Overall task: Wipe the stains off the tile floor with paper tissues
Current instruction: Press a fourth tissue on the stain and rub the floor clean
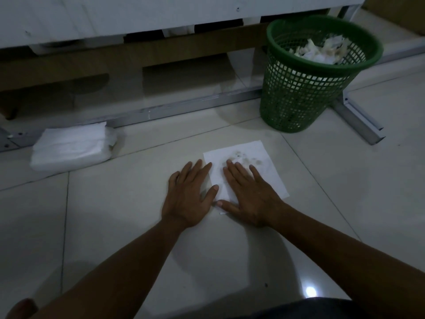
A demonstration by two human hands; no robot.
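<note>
on the tile floor (322, 180), head view, a white paper tissue (264, 171) lies spread flat, one sheet, slightly skewed to the grout lines. grey-brown stain marks (241, 157) show through its upper half, just beyond the fingertips of the right hand.

right hand (250, 194): palm down on the lower left part of the tissue, fingers straight and spread wide, pressing flat, gripping nothing. thumb points left along the tissue's near edge.

left hand (188, 194): palm down, fingers straight and a little apart, also gripping nothing. most of the hand rests on bare tile just left of the tissue; index fingertip and thumb tip lie over the tissue's left edge. the two thumbs are close together, whether touching cannot be told.

both forearms are bare and run in from the bottom of the frame.

far left, a wrapped white tissue pack (73, 146) lies on the floor against a metal frame rail (184, 107), well apart from the hands. far right, a green mesh waste basket (305, 88) stands upright beside a metal leg, holding crumpled white tissues (322, 50) up to near its rim. a small dark speck (266, 284) sits on the tile near the right forearm. lighting is dim; a bright reflection spot on the tile at lower right.
</note>
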